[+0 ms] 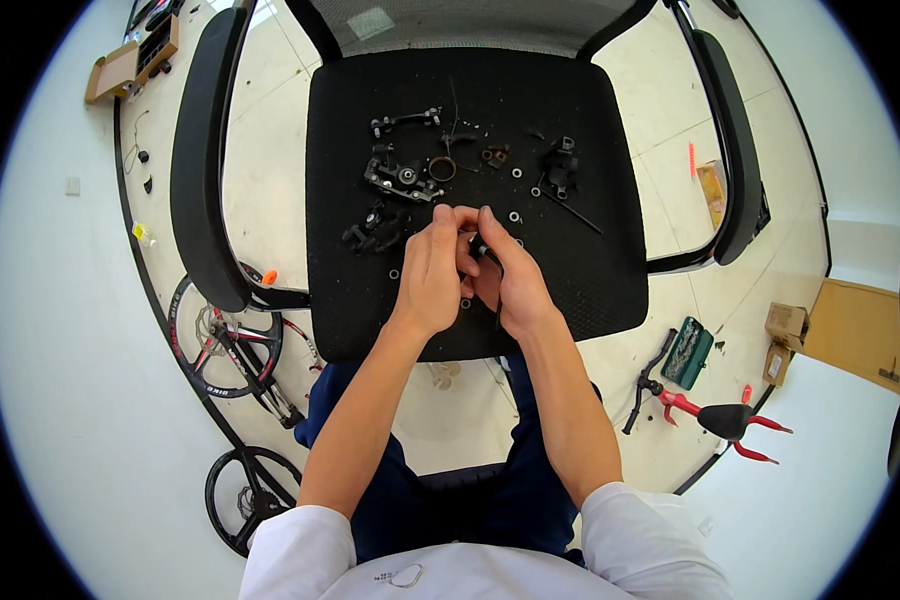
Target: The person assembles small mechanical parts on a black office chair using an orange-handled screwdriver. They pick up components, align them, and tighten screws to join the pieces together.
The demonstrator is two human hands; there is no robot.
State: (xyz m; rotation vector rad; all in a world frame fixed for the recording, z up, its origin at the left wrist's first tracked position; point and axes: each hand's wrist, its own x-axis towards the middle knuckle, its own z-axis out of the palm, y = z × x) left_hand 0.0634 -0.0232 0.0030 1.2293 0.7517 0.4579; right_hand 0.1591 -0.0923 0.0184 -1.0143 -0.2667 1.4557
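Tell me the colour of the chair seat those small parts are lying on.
Black. The chair seat is black mesh fabric, seen plainly in the head view, with dark metal parts scattered on it.

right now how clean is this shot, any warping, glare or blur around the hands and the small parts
Head view: strong fisheye, chair armrests bow outward, black vignette at the corners; bright even light, pale floor nearly washed out; left hand and right hand sharp; small black parts blend into the black seat.

Hands over a parts-strewn chair seat

Left hand (432,268) and right hand (505,275) pinch a small black part (479,249) above the chair seat (590,270); metal parts (402,180) lie beyond.
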